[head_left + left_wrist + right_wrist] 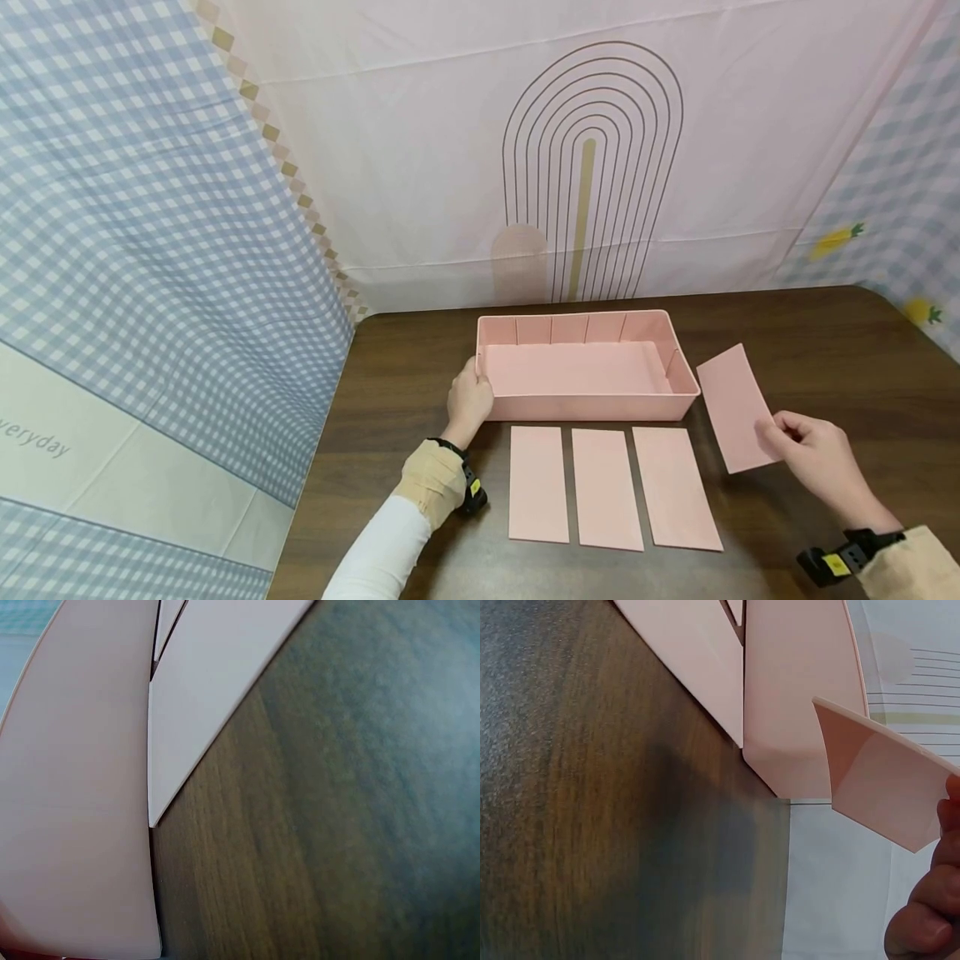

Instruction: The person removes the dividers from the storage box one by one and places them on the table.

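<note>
A shallow pink rectangular box point(585, 407), with thin slots or ridges along its inner back wall, stands on the table. My left hand point(470, 400) grips its left end; in the left wrist view that hand is out of sight. To the right of the box, my right hand point(813, 454) pinches a flat pink panel point(735, 410) by its lower right edge, holding it tilted above the table. The same panel point(889, 776) shows in the right wrist view, with curled fingers point(930, 900) at its edge.
In front of the box lie a left pink panel point(538, 485), a middle one point(606, 489) and a right one point(677, 488), side by side on the dark wooden table point(397, 358). Behind the table hangs a patterned cloth point(420, 167).
</note>
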Demonstrator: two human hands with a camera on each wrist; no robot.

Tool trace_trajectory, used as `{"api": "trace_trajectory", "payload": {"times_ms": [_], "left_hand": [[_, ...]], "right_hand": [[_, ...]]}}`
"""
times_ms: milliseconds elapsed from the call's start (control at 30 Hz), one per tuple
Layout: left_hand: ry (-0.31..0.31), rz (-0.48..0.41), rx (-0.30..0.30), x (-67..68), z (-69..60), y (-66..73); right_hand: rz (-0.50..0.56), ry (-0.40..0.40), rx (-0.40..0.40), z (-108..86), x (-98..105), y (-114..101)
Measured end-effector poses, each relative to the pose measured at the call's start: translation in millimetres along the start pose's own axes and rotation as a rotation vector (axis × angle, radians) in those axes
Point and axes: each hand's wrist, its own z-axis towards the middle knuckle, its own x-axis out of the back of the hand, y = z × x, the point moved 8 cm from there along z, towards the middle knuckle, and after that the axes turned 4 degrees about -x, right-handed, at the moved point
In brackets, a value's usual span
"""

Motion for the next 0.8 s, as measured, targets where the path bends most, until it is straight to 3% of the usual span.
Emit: {"api": "trace_trajectory", "payload": {"times_ms": [300,800], "left_hand": [[-0.004,0.003,-0.003,-0.1,0.0,0.3],[-0.003,0.002,0.001,0.2,0.0,-0.3]], "right_hand": [[-0.01,0.0,0.016,-4.0,-4.1,2.4],[-0.04,-0.051,-0.036,-10.0,-12.4,10.4]]}}
